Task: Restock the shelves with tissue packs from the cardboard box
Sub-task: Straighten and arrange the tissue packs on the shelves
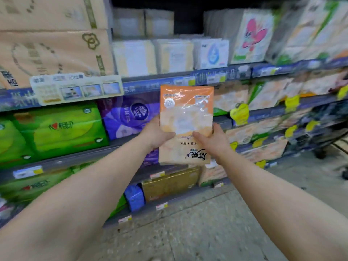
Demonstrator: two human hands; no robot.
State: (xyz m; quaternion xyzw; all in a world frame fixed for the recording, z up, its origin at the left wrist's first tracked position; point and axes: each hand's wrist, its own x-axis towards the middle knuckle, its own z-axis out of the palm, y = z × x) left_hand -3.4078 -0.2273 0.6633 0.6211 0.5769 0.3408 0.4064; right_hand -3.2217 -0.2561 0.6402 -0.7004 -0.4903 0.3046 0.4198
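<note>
An orange and white tissue pack [185,117] is held upright in front of the shelves, its print upside down. My left hand [156,133] grips its left edge, thumb over the front. My right hand [211,140] grips its lower right edge, thumb also on the front. The pack hangs in the air level with the middle shelf [150,86]. The box I draw packs from is not in view.
Large cardboard cartons [52,38] fill the upper left shelf. Green packs [56,129] and purple packs [130,115] sit behind the hands, with orange packs [235,97] to the right. A gold box [169,183] is lower down. A dark cart [323,129] stands at right on speckled floor [207,223].
</note>
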